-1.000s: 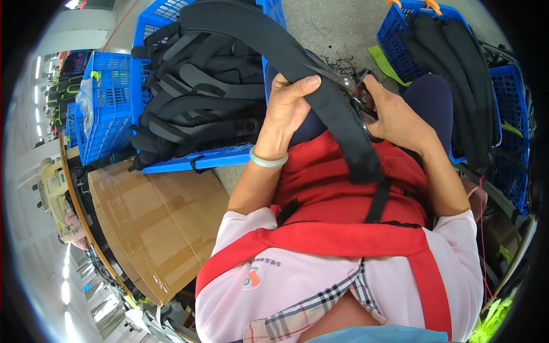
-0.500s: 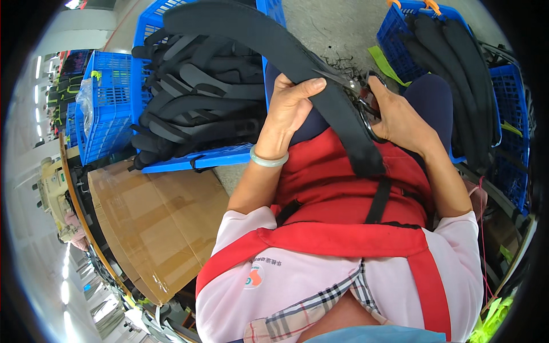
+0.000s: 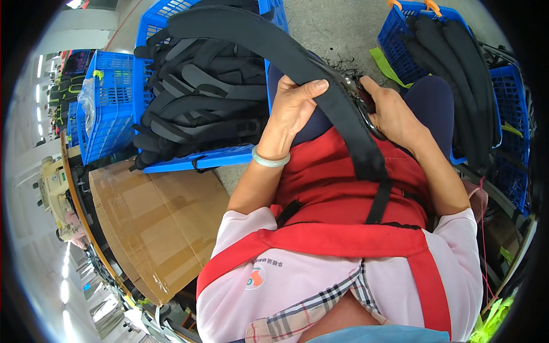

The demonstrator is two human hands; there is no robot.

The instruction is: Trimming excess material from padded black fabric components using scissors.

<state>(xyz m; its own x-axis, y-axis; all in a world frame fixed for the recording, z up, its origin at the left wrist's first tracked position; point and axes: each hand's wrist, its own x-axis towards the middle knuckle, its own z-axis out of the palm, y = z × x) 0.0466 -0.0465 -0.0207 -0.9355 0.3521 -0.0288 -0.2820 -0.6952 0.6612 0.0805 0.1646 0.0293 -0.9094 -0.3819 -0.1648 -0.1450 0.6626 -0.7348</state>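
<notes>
A long, curved black padded strap point(image 3: 274, 44) runs from above the left crate down across my lap. My left hand point(image 3: 297, 103) is closed on its middle, thumb on top and fingers underneath. Scissors point(image 3: 363, 106) sit in my right hand point(image 3: 392, 111), fingers wrapped round their handles. The scissors lie against the strap's right edge, and their blades are largely hidden by the strap. The strap's lower end point(image 3: 369, 166) rests over my red apron point(image 3: 320, 197).
At the left, a blue crate point(image 3: 211, 160) holds many similar black straps. Another blue crate point(image 3: 394, 34) with long black padded pieces stands at the right. A cardboard box point(image 3: 160, 223) is at my left. Black thread scraps point(image 3: 343, 64) litter the floor ahead.
The scissor blades, earlier visible across the strap's edge, have slipped mostly out of sight behind it. My right hand has turned slightly; the left keeps its hold.
</notes>
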